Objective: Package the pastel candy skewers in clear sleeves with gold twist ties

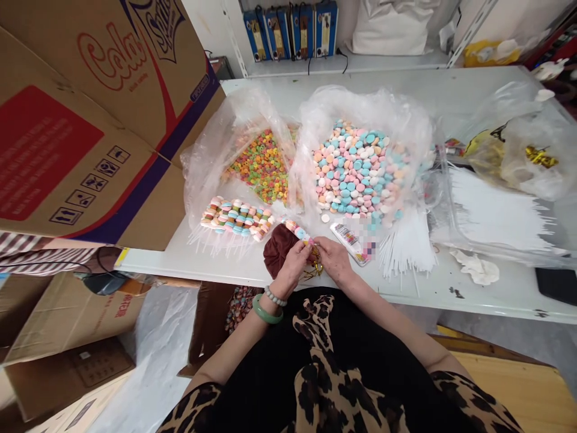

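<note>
Both hands meet near the table's front edge, fingertips pinched together at the lower end of a wrapped candy skewer (294, 228). My left hand (293, 264) is closed on that end from the left, and my right hand (334, 258) is closed on it from the right. Gold twist ties (314, 270) hang just below the fingers; whether one is held in them I cannot tell. A dark brown cloth (278, 249) lies against my left hand. To the right of my right hand is a white printed pack (349, 240), partly blurred.
Finished candy skewers (237, 218) lie left. Behind are plastic bags of ring-shaped candies (264, 165) and pastel candies (356, 168). White sticks (408, 246) lie right, beside a plastic tray (455, 231) of white sleeves (496, 210). A large cardboard box (148, 120) stands left.
</note>
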A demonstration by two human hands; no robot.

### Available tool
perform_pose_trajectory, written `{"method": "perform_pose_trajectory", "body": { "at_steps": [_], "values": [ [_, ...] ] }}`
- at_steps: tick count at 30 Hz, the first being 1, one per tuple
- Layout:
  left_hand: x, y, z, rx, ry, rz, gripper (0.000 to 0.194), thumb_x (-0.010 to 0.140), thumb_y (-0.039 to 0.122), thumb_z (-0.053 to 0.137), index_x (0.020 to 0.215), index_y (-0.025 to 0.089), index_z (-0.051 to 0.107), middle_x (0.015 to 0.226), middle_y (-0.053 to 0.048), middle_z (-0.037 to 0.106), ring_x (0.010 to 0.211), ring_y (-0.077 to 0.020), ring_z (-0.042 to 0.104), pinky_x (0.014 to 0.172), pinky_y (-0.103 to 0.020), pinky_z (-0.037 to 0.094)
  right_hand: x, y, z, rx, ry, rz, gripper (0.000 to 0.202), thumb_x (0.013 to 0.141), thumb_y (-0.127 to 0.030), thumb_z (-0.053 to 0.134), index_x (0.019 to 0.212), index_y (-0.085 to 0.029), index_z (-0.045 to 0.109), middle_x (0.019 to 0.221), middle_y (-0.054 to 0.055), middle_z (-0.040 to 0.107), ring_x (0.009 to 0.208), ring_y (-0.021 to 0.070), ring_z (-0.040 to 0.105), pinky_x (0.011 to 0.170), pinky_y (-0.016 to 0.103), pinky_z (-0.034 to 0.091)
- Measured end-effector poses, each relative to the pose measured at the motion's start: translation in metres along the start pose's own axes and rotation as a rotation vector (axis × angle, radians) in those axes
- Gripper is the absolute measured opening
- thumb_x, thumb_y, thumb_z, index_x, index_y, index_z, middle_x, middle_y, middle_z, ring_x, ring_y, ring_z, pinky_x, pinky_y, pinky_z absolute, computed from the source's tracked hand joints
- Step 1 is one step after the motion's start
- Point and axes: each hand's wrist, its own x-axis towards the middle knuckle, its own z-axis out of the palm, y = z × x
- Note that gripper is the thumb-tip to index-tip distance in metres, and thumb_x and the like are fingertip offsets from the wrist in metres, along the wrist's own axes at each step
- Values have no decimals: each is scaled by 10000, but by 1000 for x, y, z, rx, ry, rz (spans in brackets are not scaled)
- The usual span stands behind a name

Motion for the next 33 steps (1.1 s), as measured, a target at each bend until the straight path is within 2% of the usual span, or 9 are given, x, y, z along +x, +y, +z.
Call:
{"method": "perform_pose_trajectory", "body": {
  "at_steps": [6,11,14,17,20,22,26,30,33],
  "values": [
    [5,6,-3,-248,125,-25,367,638,434,816,771,113,699,748,-63,682,754,-165,618,746,-288,470,-20,-12,10,-117,2,-185,320,954,-181,355,1059,-162,656,935,120,693,888,207,638,778,290,455],
    [-1,12,0,-237,104,67,396,699,436,769,944,128,730,764,-54,690,742,-159,628,714,-275,468,-10,-26,0,327,91,108,215,903,-393,528,977,-218,628,898,41,679,814,185,630,740,294,474],
    [-7,14,2,-209,-1,52,454,733,460,741,1070,157,708,596,8,603,586,-138,583,626,-274,455,1,-26,1,842,-83,331,256,872,-459,528,818,-212,563,626,-20,582,539,132,535,525,243,413],
    [-12,17,-4,-272,-135,-50,459,703,454,770,1066,181,705,598,4,607,587,-157,603,627,-293,474,3,-21,5,1283,-385,494,284,837,-428,570,697,-211,453,466,-84,385,371,67,301,396,193,242],
    [-15,18,-16,-343,-232,-90,365,621,383,850,884,160,730,850,-81,707,819,-199,665,768,-307,500,-1,-15,6,1461,-698,629,301,825,-356,570,642,-219,373,418,-118,253,345,48,139,365,181,162],
    [-16,15,-21,-342,-229,-87,352,573,338,888,818,140,731,912,-105,715,906,-212,662,824,-297,490,-3,-15,7,1489,-755,657,290,833,-331,540,638,-224,354,405,-117,238,342,52,123,358,179,145],
    [-16,6,-19,-358,-163,-107,375,607,386,867,854,138,733,895,-104,714,920,-220,659,830,-316,495,-3,-23,11,1418,-614,553,206,783,-324,579,714,-222,414,447,-114,283,367,57,177,373,177,173],
    [-12,4,-14,-410,-40,-94,281,657,303,826,858,139,719,801,-53,689,772,-168,651,732,-289,509,-4,-33,15,939,-310,403,186,799,-381,526,720,-229,454,484,-95,317,394,90,259,405,221,267],
    [-9,9,-17,-459,10,-84,214,679,225,796,843,115,713,716,-24,655,685,-128,618,705,-256,497,-13,-39,13,687,-131,342,143,846,-352,502,809,-227,561,637,-18,529,590,152,489,566,264,404]
  ]
}}
